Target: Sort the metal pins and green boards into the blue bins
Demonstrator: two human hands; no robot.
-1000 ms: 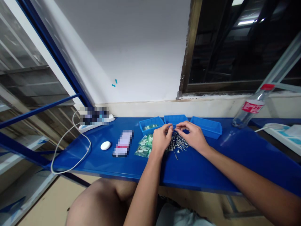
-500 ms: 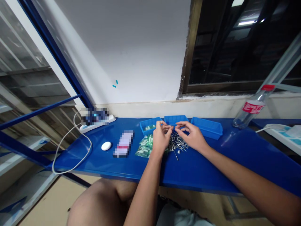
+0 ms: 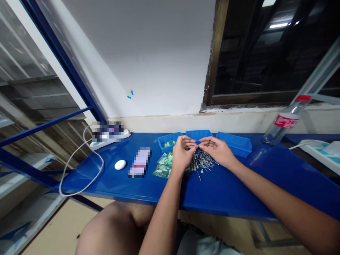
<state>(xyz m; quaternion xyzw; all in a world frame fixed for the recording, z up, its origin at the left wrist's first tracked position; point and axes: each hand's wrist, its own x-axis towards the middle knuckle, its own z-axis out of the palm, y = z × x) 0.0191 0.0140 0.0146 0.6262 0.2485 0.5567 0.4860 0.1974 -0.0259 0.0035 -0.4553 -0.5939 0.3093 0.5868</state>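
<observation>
Over a heap of metal pop rivets (image 3: 205,163), my left hand (image 3: 182,154) and my right hand (image 3: 217,151) come together at the fingertips. Both are pinched; whatever sits between the fingers is too small to make out. Left of the heap lie small clear bags (image 3: 162,169) with pale green contents, partly covered by my left hand. Behind the hands stand three blue bins: the left bin (image 3: 160,143) contains similar greenish packets, the middle bin (image 3: 198,134) is partly hidden by my fingers, and the right bin (image 3: 240,148) is beside my right hand.
On the blue table (image 3: 225,198) a phone-like blurred object (image 3: 140,163) and a white oval object (image 3: 120,164) lie to the left. A power strip (image 3: 110,141) with a looping cable is farther back. A red-capped plastic bottle (image 3: 285,122) stands at the right, near another strip (image 3: 318,152).
My right hand's thumb and fingers have drawn together and now meet my left fingertips. My left hand has barely moved. The bins and bags stay where they were.
</observation>
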